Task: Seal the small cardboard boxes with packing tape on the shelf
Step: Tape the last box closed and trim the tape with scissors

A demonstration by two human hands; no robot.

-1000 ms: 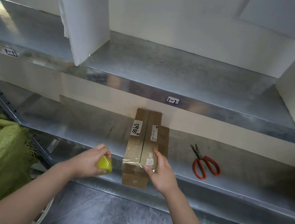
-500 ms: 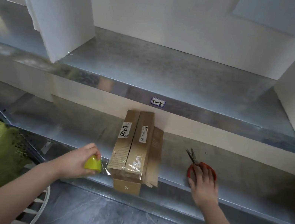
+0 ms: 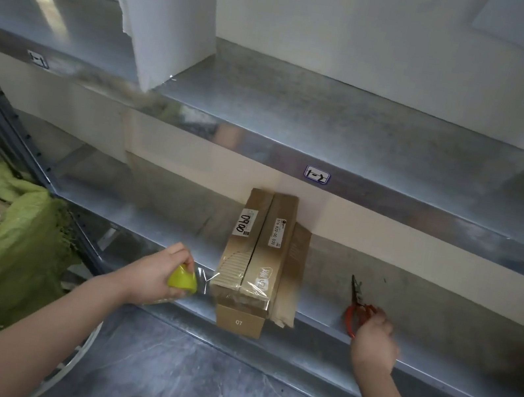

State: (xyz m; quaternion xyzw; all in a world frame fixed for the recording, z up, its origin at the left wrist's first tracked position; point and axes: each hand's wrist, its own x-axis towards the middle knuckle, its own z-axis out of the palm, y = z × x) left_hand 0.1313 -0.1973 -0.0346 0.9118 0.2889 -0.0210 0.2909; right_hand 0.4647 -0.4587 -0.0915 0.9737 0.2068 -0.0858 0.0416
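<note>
The cardboard box is shown lying on the lower shelf, with its long axis running from the shelf's front lip back toward the wall. Its near end, marked "07", overhangs the lip and faces the viewer. The top seam follows the same axis, and a white label is set on either side of it. A flatter piece of cardboard lies against the box's right side.

Just left of the box's near end, a yellow-green tape roll is gripped in the curled fingers of the left hand. A clear strip of tape is stretched from the roll to the box's near left corner and is seen crossing the top there.

Well to the right of the box, the red-handled scissors are held at the handles by the curled fingers of the right hand. The blades point away, toward the wall.

Half a second before, the right hand lay flatter over the handles. A second before, it was pressed on the box's near end. The left hand and roll are placed much as before.

The right hand's fingers are blurred, so the exact grip cannot be made out. Most of the roll is hidden by the left hand. A green cloth, far left of the box, is cut off by the frame edge. A tag reading "1-2" is fixed to the upper shelf's edge above the box.
</note>
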